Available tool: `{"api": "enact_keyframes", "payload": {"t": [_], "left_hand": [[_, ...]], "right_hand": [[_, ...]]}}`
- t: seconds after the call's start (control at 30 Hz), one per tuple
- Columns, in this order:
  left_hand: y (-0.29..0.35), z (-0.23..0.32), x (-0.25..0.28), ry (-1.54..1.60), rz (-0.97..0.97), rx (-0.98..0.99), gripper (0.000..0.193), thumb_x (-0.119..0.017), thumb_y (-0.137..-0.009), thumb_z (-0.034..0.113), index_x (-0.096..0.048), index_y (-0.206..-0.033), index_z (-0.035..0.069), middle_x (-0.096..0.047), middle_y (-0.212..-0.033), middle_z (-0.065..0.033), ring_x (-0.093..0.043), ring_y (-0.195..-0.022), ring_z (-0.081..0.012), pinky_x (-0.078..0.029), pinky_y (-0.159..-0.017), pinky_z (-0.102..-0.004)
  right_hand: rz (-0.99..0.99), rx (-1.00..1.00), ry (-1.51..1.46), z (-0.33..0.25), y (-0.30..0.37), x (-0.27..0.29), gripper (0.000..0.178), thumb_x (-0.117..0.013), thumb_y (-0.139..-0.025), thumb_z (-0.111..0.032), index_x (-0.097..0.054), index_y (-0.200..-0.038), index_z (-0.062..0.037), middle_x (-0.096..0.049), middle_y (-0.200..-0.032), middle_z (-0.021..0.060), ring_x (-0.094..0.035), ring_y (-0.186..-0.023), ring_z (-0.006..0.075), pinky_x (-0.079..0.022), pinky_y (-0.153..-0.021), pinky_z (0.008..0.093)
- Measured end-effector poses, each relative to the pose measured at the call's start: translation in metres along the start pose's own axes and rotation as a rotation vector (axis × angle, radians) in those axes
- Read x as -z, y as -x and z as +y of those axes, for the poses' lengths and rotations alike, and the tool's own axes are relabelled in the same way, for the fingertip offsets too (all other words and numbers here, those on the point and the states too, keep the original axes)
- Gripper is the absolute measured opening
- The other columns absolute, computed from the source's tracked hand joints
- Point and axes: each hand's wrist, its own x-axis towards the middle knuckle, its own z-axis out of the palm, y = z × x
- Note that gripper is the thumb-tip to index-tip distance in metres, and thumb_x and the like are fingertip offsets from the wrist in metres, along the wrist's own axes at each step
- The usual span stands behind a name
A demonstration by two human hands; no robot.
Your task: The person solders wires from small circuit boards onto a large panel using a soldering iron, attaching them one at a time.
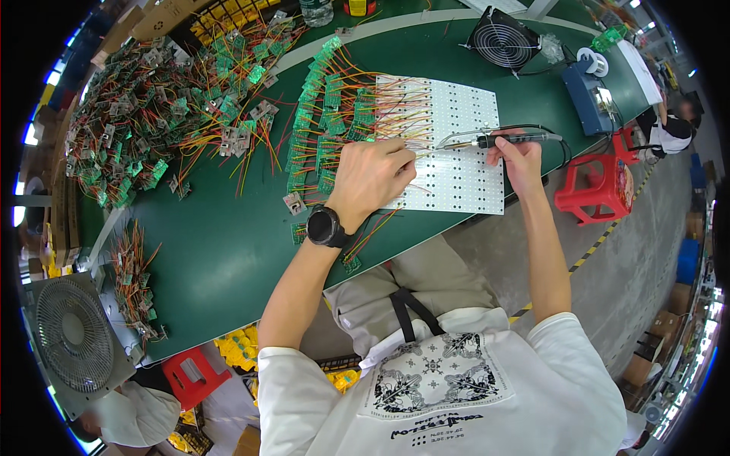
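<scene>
My right hand point(518, 163) grips a soldering iron point(525, 138) with a dark handle, its tip pointing left over a white panel point(464, 182) dotted with rows of holes. Close to that tip, my left hand point(372, 178) rests at the panel's left part with fingers curled and pinched; what they hold is too small to make out. Rows of small green circuit boards point(308, 114) lie left of the panel, and their red and yellow wires point(399, 95) stretch onto it. Beneath my left wrist, another small green board point(352, 264) lies with its wires.
A large heap of wired circuit boards point(122, 121) covers the table's far left, with a smaller bundle point(135, 281) nearer. A black fan point(502, 42) and a blue soldering station point(589, 99) stand at the far right. Red stools point(597, 186) and a grey fan point(74, 330) flank the table.
</scene>
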Motion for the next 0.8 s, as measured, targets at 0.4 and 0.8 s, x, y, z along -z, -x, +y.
{"api": "enact_keyframes", "payload": {"t": [0.4,0.8], "left_hand": [[0.0013,-0.0021,-0.0025,-0.009,-0.036,0.008,0.003,-0.068,-0.073,0.012,-0.068,-0.073,0.009,-0.059,-0.066,-0.0044,-0.057,-0.052,-0.0253,-0.045,-0.048,-0.0363],[0.0039,-0.0034,-0.0026,-0.011,-0.057,0.016,0.005,-0.067,-0.074,0.012,-0.068,-0.074,0.008,-0.059,-0.068,-0.0050,-0.058,-0.054,-0.0257,-0.045,-0.049,-0.0365]], "right_hand": [[-0.034,0.018,0.085,-0.0008,0.0009,-0.0039,0.020,-0.065,-0.086,-0.003,-0.060,-0.102,0.0077,-0.065,-0.075,0.0133,-0.064,-0.062,0.0200,-0.049,-0.057,0.0296],[-0.039,0.016,0.122,-0.0006,0.0023,-0.0047,0.020,-0.065,-0.087,-0.004,-0.061,-0.102,0.0073,-0.066,-0.076,0.0130,-0.064,-0.062,0.0197,-0.050,-0.058,0.0296]]}}
